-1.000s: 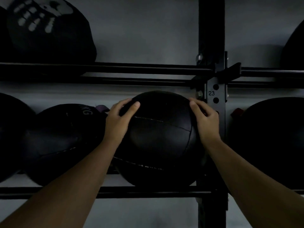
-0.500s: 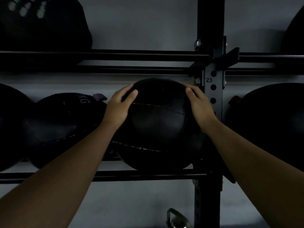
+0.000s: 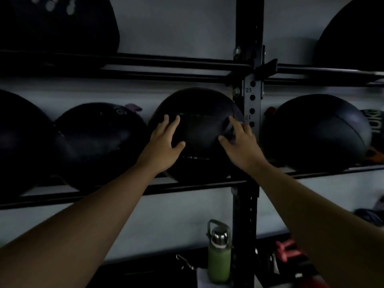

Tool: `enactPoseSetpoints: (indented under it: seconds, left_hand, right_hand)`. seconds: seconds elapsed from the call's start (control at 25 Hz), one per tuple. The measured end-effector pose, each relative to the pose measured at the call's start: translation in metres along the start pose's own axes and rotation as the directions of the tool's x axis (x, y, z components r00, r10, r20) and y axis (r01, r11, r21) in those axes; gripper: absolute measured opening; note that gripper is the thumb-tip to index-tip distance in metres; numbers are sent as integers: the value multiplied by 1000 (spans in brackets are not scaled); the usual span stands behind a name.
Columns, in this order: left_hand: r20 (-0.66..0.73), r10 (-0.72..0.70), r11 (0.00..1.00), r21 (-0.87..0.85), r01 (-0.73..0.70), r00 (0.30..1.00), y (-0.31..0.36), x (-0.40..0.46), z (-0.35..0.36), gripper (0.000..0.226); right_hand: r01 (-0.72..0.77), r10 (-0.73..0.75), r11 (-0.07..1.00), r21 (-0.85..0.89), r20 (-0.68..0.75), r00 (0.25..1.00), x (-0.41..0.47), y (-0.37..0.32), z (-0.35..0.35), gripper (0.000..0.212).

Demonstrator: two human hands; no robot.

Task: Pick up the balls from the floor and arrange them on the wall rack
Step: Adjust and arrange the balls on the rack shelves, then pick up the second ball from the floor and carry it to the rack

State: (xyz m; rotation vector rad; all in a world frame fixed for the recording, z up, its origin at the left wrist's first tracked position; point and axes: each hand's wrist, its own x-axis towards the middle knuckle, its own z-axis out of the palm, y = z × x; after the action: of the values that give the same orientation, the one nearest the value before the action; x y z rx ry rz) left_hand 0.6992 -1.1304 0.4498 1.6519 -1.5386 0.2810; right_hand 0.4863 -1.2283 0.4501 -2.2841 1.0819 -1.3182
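Note:
A black stitched medicine ball (image 3: 197, 109) rests on the middle shelf of the black wall rack (image 3: 187, 186), just left of the upright post (image 3: 252, 100). My left hand (image 3: 164, 142) hovers at the ball's lower left front, fingers spread. At the ball's right side, close to the post, my right hand (image 3: 241, 142) also has its fingers apart. Neither hand wraps around the ball, and whether the fingertips still touch it is unclear in the dim light.
More black balls share the shelf: one (image 3: 97, 142) to the left, another (image 3: 20, 142) far left, one (image 3: 315, 132) right of the post. Two balls (image 3: 58, 23) (image 3: 357, 34) sit on the upper shelf. Below stand a green bottle (image 3: 219, 258) and red dumbbells (image 3: 288, 250).
Both hands slid down from the top sides of the ball and loosened off it. The ball now sits on the shelf, and my view has pulled back and dropped.

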Motion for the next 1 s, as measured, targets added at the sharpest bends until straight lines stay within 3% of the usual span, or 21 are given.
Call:
enactPoseSetpoints:
  seconds: [0.08, 0.2, 0.36, 0.52, 0.72, 0.84, 1.0]
  left_hand:
    - [123, 14, 998, 57, -22, 992, -21, -47, 12, 74]
    - [318, -8, 997, 76, -17, 948, -52, -133, 42, 58]
    - [616, -65, 997, 73, 25, 785, -81, -270, 87, 41]
    - [849, -143, 990, 117, 83, 509, -100, -414, 124, 34]
    - [953, -231, 967, 203, 155, 195, -109, -559, 147, 37]
    - [957, -280, 947, 264, 183, 72, -94, -617, 156, 40]
    - [956, -291, 944, 292, 153, -27, -55, -657, 173, 40]
  right_hand:
    - [-77, 76, 997, 13, 30, 997, -60, 15, 26, 72]
    - [-194, 207, 976, -98, 145, 968, -162, 47, 63, 63]
    - [-341, 414, 898, -277, 271, 869, -314, 91, 91, 46]
    - [-499, 638, 768, -402, 409, 652, -462, 127, 100, 37]
    - [-587, 772, 618, -523, 548, 323, -623, 153, 105, 35]
    - [-634, 793, 544, -551, 584, 172, -697, 158, 101, 36]
    - [-696, 811, 474, -539, 575, 107, -758, 168, 80, 39]
